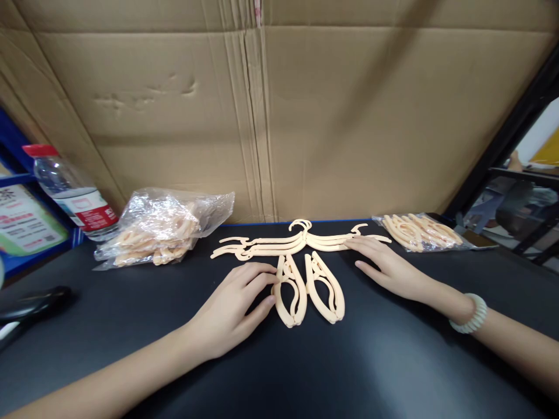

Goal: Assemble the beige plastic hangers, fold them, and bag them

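Two folded cream plastic travel hangers, a left one (301, 299) and a right one (337, 302), lie side by side on the black table. Behind them rests a small stack of unfolded cream hangers (273, 249), hooks pointing away from me. My left hand (233, 305) lies beside the left folded hanger, its loosely bent fingertips touching that hanger's outer edge, thumb apart from the fingers. Over the right end of the unfolded stack, my right hand (393, 270) is stretched out, fingertips on the hangers and thumb spread; it grips nothing.
At the back left, a clear plastic bag (152, 233) holds several cream hangers, beside a red-capped bottle (81, 198). Another bag of hangers (421, 231) lies back right. A black object (35, 302) sits at the left edge. Cardboard (393, 116) stands behind the table (349, 372).
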Motion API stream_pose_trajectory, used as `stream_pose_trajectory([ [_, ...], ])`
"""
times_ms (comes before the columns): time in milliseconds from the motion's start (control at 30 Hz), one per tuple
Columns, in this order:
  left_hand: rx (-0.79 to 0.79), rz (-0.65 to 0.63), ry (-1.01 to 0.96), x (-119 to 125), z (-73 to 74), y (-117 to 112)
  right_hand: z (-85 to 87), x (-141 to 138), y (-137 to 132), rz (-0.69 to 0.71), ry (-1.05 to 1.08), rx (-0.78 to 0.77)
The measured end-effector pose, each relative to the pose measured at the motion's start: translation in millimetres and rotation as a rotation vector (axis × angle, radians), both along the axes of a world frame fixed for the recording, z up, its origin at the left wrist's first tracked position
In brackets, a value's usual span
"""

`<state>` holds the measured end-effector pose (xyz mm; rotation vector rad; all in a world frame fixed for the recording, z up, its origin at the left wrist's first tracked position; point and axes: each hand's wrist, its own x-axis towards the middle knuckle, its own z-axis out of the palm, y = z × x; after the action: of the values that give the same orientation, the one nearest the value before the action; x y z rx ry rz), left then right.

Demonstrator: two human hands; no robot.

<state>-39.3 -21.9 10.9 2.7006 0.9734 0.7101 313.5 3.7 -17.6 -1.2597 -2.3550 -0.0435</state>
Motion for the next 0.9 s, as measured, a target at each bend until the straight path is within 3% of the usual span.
stream_pose_trajectory([
  [400, 0.043, -0.012, 0.06, 0.1, -2.0, -0.1, -4.1, 0.7, 0.2, -0.002, 0.011, 0.013],
  [900, 0.131, -0.119, 0.075, 0.0, -4.1, -1.8, -5.7, -0.1, 3.3, 0.007, -0.003, 0.061],
])
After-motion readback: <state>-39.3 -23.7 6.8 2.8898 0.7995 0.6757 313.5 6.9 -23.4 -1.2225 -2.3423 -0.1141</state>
